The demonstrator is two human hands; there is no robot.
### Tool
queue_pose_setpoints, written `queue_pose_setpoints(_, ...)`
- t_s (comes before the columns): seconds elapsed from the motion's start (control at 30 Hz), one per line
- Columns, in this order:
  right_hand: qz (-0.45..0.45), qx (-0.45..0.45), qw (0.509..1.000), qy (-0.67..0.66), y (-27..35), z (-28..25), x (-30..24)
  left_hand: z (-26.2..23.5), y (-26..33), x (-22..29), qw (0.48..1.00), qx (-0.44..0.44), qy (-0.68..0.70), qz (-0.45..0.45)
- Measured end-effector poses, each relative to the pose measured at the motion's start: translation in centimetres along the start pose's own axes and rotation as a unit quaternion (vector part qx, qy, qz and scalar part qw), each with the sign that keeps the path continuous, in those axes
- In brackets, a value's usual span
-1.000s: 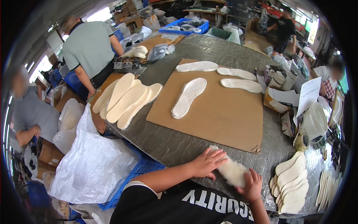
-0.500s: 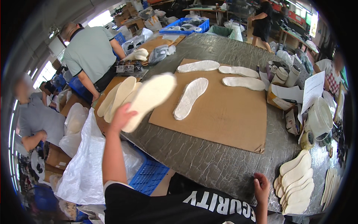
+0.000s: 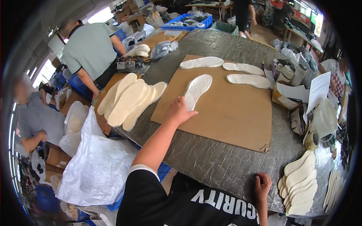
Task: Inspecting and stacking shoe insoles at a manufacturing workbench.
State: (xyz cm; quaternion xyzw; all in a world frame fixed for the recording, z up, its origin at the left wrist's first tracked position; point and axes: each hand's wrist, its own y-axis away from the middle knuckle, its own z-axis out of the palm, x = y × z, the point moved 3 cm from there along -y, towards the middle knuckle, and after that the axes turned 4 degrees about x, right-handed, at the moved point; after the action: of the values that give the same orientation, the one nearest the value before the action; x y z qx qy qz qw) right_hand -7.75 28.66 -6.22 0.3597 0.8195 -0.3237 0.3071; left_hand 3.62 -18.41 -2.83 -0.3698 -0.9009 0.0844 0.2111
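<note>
My left hand reaches over the cardboard sheet, thumb and fingers spread around the heel end of a white fleecy shoe insole. That heel is partly hidden beneath the hand; whether it is gripped is not clear. Farther back on the cardboard lie three more white insoles. A fanned pile of cream insoles rests at the table's left edge. My right hand rests at the near table edge, its fingers curled with nothing visible in them, left of another overlapping stack of cream insoles.
Bottles, a box with papers, a white bucket and a tape roll crowd the table's right side. A white plastic sheet hangs at the left. A co-worker in a grey-green shirt bends beyond it.
The cream insole in my left hand has been laid on the left pile and let go. That hand has moved right to the insole on the cardboard. My right hand has barely moved.
</note>
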Motion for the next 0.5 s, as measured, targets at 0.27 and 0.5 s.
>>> queue_pose_setpoints(0.27, 0.005, 0.02, 1.0, 0.007, 0.3, -0.4, -1.2, 2.9, -2.3, -2.8, 0.961, -0.016, 0.246, -0.125)
queue_pose_setpoints(0.5, 0.099, -0.011, 0.993, -0.066, 0.8, -1.3, -1.3, -1.8, 6.9, 6.0, 0.879, -0.299, 0.37, -0.026)
